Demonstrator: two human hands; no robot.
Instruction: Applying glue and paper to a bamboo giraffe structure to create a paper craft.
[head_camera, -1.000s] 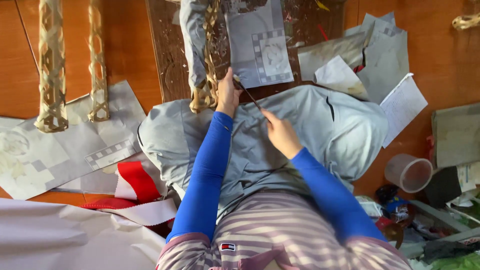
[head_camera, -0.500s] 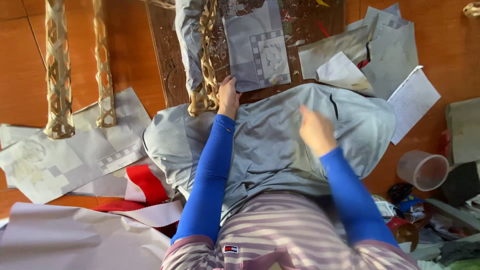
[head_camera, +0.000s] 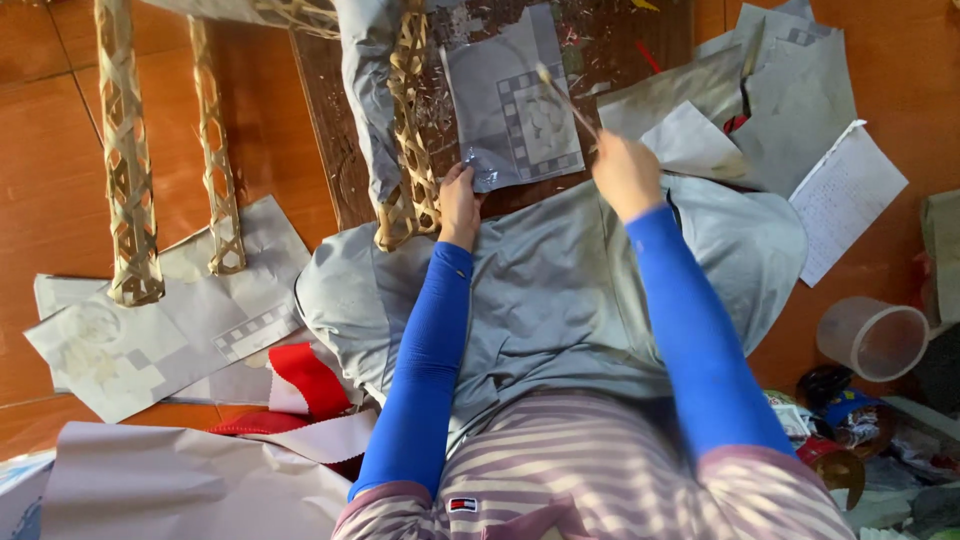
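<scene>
Left hand (head_camera: 459, 203), fingers closed, pinching the lower-left corner of a grey patterned sheet (head_camera: 515, 100) that lies flat on the dark wooden board (head_camera: 330, 120). Right hand (head_camera: 625, 172), at 3 o'clock from the left, closed around a thin stick (head_camera: 565, 100); the stick slants toward 11 o'clock and its tip lies over the sheet's chequered border. Whether the tip touches the sheet cannot be told. Both forearms wear blue sleeves (head_camera: 425, 350) and cross a large grey cloth (head_camera: 545, 290) spread over the lap, at 6 o'clock from the hands.

Just beside the left hand, at 10 o'clock, a woven bamboo strip (head_camera: 410, 130) wrapped partly in grey material stands against the sheet's left edge. Two further woven bamboo strips (head_camera: 125, 170) lie well apart at 9 o'clock, their ends resting on loose grey paper pieces (head_camera: 150, 340). At 2 o'clock from the right hand, more grey offcuts (head_camera: 770, 110) and a white written sheet (head_camera: 845, 195). At 4 o'clock, a clear plastic cup (head_camera: 875, 338) on its side. Red fabric (head_camera: 305, 380) at 7 o'clock.
</scene>
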